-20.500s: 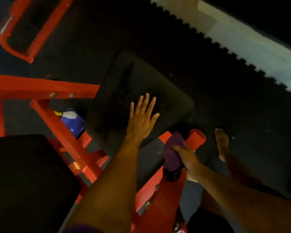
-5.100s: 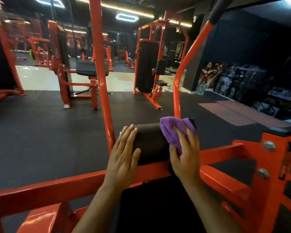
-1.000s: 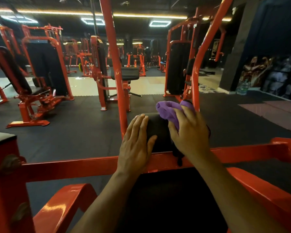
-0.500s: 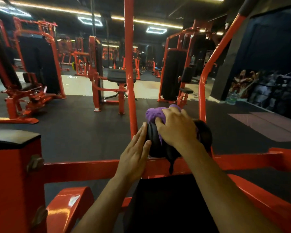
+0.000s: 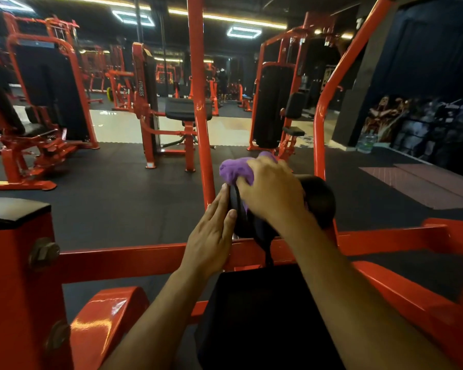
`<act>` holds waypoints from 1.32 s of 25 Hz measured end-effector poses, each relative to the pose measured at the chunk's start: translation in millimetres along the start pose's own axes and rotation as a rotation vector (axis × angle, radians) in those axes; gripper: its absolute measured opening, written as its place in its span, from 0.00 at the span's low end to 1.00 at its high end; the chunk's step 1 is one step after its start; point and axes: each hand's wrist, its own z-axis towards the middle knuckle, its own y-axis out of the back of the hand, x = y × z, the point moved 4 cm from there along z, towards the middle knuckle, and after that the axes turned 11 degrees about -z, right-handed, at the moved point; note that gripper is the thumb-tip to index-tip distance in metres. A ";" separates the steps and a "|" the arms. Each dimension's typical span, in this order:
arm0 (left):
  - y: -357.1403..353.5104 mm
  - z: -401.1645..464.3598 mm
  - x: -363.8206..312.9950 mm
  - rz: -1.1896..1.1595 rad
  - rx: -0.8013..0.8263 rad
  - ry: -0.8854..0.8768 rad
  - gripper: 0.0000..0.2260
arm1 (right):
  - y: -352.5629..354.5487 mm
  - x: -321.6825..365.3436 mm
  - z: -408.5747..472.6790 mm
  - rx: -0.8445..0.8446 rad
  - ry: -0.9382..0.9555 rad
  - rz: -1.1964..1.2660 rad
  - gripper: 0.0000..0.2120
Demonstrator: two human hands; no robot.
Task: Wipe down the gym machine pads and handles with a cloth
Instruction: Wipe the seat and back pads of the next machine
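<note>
Wiping black cylindrical foam roller pad (image 5: 316, 198): my right hand (image 5: 273, 193), clutching bunched purple cloth (image 5: 235, 169), has slid from pad's top to left end. Left hand (image 5: 211, 233), fingers straight, braces that end. Handles unwiped.

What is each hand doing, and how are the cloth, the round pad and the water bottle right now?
Left hand: fingers straight, resting against the round pad's end.
Right hand: curled round the cloth, on top of the pad.
Cloth: purple, bunched up.
Round pad: black, lying sideways on the red frame.
Water bottle: upright on the floor.
</note>
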 end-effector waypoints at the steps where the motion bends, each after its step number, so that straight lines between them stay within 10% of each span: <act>1: -0.1 -0.1 -1.2 -0.013 0.005 0.019 0.24 | -0.2 0.1 27.1 0.145 -0.008 0.008 0.18; 4: 0.1 0.3 -3.2 -0.029 0.012 0.058 0.24 | -2.7 0.3 41.4 0.254 -0.020 -0.001 0.16; 8: -1.5 1.4 6.5 0.036 0.042 0.028 0.26 | -9.0 7.3 -69.2 -0.215 0.044 0.019 0.23; 12: -4.5 2.6 -2.2 0.030 0.027 0.048 0.24 | -16.9 8.9 -81.2 -0.314 0.052 -0.004 0.24; 18: -1.9 -1.2 -5.4 -0.002 0.039 0.101 0.26 | -5.0 2.1 59.3 0.303 -0.014 0.070 0.15; 26: -7.2 6.1 18.2 0.154 -0.055 -0.140 0.36 | -23.6 15.1 -102.6 -0.319 0.100 0.017 0.27; 33: -5.8 9.9 7.3 0.086 -0.066 -0.010 0.30 | -8.5 5.5 66.7 0.346 -0.049 0.045 0.15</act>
